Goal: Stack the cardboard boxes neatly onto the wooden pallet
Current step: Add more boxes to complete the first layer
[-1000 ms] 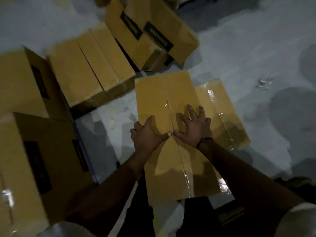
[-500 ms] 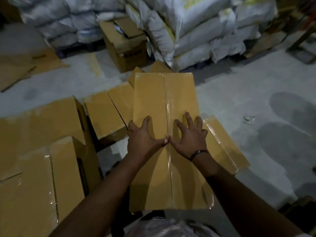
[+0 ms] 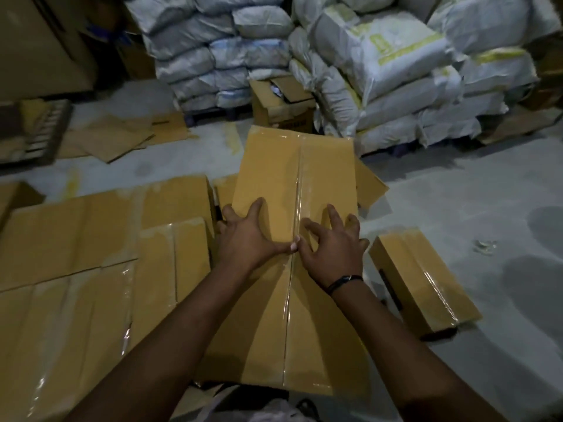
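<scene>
both hands, left hand (image 3: 248, 239) and right hand (image 3: 332, 248), press spread-fingered on the taped box (image 3: 274, 178); next it likely needs gripping and lifting.

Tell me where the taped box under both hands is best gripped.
Grip the taped box at its long side edges, left hand from the left, right hand from the right: its flat, wide top is taped shut, likely offering no hold.

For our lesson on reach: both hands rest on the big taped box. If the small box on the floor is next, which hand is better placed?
Probably the right hand: the small box lies on the floor on that side, while the left hand sits across the big taped box.
</scene>
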`<state>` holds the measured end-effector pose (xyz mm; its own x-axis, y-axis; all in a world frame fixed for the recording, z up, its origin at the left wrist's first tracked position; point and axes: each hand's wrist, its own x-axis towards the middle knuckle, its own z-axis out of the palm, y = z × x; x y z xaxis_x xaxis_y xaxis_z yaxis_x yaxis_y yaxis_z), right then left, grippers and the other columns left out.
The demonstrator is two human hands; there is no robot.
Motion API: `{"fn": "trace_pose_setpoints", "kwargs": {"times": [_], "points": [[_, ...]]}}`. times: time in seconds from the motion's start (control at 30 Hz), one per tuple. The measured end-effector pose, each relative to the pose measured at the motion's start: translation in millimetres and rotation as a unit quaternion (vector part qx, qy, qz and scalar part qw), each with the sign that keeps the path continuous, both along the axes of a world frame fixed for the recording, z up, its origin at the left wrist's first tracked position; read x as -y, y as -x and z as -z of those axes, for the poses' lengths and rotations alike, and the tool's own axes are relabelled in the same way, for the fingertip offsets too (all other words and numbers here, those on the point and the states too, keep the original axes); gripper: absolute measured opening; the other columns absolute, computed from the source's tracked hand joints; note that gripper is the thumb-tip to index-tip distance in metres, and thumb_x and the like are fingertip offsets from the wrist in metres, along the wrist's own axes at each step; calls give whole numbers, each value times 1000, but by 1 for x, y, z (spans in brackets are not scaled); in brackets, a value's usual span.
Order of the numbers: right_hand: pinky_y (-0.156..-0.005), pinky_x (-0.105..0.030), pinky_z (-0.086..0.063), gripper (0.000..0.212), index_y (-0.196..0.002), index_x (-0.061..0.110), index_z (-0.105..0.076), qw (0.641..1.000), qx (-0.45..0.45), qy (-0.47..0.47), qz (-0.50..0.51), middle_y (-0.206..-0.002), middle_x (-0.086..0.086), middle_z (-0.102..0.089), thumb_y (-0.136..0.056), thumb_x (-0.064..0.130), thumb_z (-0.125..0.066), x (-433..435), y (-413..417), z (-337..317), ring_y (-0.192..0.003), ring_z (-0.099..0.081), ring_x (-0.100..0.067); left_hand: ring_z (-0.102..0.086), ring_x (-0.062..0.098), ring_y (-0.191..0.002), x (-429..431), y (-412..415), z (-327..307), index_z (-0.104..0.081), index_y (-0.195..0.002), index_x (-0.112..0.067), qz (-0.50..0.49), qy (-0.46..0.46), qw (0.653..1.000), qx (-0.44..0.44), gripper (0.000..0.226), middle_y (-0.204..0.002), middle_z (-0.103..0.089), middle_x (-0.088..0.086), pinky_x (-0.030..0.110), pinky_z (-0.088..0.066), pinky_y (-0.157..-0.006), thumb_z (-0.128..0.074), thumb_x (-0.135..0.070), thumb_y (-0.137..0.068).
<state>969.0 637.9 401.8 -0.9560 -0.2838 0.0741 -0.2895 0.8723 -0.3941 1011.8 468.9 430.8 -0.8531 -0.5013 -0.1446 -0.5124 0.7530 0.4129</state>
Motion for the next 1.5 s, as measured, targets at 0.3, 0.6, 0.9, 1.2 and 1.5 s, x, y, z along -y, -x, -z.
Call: {"fn": "trace_pose_setpoints", "kwargs": {"times": [0.3,0.6,0.9,1.2,1.5], "points": [[-110,-65,-27,49,-138,47,-55,996,6,14,-84,-166,6,-22,-91,59,-50,80,-85,-18,-150,-12,-37,-32,44,-138,66,-118,-21,-27,-156,-43,-91,18,995,-25,125,-156,-20,16,53,-39,-108,-75,-89,-50],[-112,-64,-26,56,-144,41,-49,985,6,-18,-173,-164,7,-28,-91,60,-49,196,-196,-17,-150,-13,-37,-29,42,-143,165,-262,-6,-28,-155,-45,-179,3,983,-44,122,-161,-15,12,54,-38,-112,-72,-91,-51],[-109,-60,-32,62,-146,35,-49,970,42,-10,-239,-160,4,-34,-90,60,-54,343,-348,0,-145,-23,-34,-30,45,-143,301,-435,5,-32,-154,-44,-237,33,971,-16,120,-161,-19,17,54,-37,-113,-71,-92,-51],[-113,-60,-30,61,-148,32,-47,952,102,-21,-286,-163,3,-29,-92,55,-55,417,-409,30,-150,-16,-35,-28,45,-143,377,-493,33,-30,-155,-43,-256,34,966,17,120,-163,-15,17,54,-36,-112,-75,-88,-54],[-111,-59,-34,60,-146,33,-49,944,91,-52,-313,-162,4,-32,-91,58,-53,463,-382,50,-148,-19,-36,-29,44,-141,415,-476,52,-31,-155,-42,-275,14,961,17,117,-162,-17,16,53,-38,-111,-76,-85,-56]]}}
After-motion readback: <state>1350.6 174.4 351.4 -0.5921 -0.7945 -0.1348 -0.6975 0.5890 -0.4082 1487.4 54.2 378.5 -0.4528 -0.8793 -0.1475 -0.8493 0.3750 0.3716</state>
